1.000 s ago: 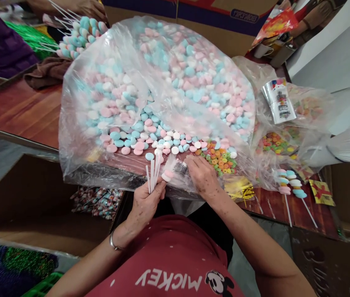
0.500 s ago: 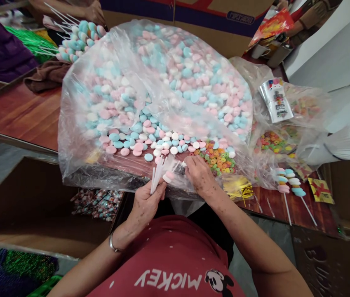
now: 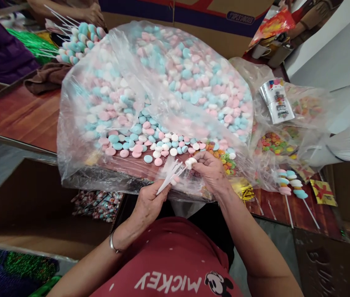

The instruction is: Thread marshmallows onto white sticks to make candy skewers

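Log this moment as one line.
left hand: grips white plastic sticks | right hand: pinches white round candy | clear candy bag behind

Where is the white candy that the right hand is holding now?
In the head view, the white candy is pinched in the right hand, just right of the white sticks held by the left hand.

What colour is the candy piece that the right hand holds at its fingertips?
White, seen in the head view: the candy piece is pinched by the right hand.

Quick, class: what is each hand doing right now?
Left hand: closed, holding a bundle of white sticks.
Right hand: closed, pinching a white candy disc at the stick tips.
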`<move>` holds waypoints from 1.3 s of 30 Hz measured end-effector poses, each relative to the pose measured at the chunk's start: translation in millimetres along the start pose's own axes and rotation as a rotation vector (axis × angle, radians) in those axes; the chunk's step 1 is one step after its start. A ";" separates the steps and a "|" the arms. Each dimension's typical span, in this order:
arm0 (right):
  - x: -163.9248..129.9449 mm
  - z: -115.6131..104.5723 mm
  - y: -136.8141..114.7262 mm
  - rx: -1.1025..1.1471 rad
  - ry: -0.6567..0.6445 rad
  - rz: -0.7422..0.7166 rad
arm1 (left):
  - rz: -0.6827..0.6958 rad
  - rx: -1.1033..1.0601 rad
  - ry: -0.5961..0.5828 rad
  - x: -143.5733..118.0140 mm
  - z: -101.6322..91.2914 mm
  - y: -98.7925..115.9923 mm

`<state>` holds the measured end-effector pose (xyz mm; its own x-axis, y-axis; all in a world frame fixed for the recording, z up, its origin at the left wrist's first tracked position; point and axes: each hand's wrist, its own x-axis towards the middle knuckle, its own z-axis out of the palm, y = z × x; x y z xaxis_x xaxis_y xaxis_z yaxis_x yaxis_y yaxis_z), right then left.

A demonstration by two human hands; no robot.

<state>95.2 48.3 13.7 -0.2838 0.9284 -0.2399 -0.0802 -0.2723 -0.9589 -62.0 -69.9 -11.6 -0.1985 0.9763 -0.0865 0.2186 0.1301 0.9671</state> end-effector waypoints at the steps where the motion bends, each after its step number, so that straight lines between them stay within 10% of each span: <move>1: 0.1 0.3 0.7 -0.006 0.003 -0.003 | 0.001 -0.003 -0.003 0.3 0.3 0.2; 6: 3.2 -3.2 6.0 -0.164 -0.024 -0.094 | -0.015 0.011 0.012 0.0 -0.5 0.6; 13: -3.9 5.0 21.4 -1.275 0.028 -0.736 | -0.104 -0.081 0.133 -6.6 -2.5 -14.2; 17: -12.1 5.2 19.7 -1.514 -0.036 -0.870 | -0.139 -0.158 0.149 -9.9 -3.3 -18.0; 25: 0.4 -43.3 -22.0 -1.709 0.121 -0.558 | -0.157 -0.205 0.150 -8.7 -2.6 -6.4; 39: -5.4 -27.7 -24.2 -1.946 -0.132 -0.536 | -0.143 -0.153 0.122 -8.6 1.1 -0.5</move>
<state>125.2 56.8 34.0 -0.6474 0.7621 -0.0075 0.7447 0.6347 0.2064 -59.4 -78.2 -11.7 -0.3329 0.9204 -0.2049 0.0341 0.2289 0.9729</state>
